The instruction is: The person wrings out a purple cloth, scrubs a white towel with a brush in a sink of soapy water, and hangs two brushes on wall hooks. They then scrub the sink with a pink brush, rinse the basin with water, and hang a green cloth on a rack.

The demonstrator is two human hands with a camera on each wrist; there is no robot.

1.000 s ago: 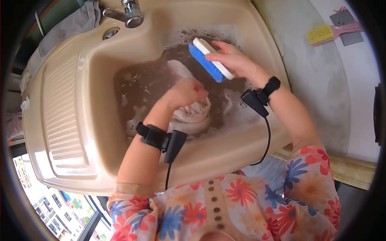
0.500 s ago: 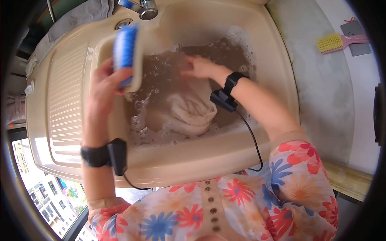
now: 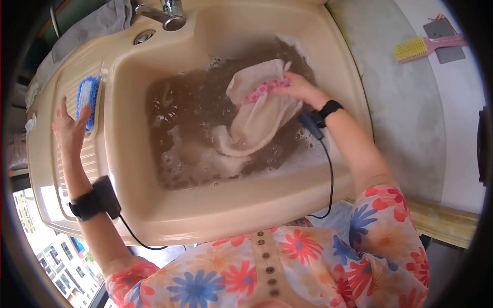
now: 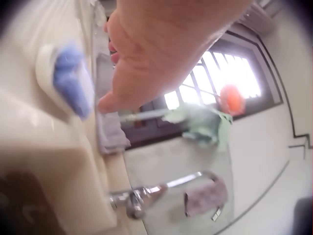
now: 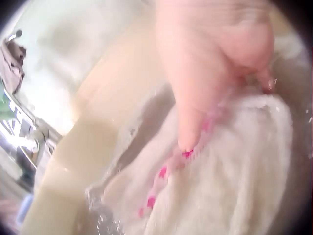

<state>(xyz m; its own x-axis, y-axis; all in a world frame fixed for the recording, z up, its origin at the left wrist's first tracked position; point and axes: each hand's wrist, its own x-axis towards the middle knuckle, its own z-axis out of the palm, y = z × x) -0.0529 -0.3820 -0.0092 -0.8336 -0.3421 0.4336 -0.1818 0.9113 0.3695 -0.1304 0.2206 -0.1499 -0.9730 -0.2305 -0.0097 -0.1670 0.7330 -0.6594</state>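
Cloth (image 3: 264,120), whitish with pink-dotted band (image 5: 163,172), partly sunk in murky water (image 3: 179,95) of basin (image 3: 215,197), raised part nearer right edge. Right hand (image 3: 302,88) pinches it at band, thumb on dots. Left hand (image 3: 69,131) over draining board (image 3: 90,163), fingers spread, thumb beside blue-bristled brush (image 3: 88,100); touching or not, cannot tell. Brush lies bristles up, by board's basin-side edge. Tap (image 3: 173,19) at basin's far edge. Pink-handled brush (image 3: 426,46) beyond sink's right edge.
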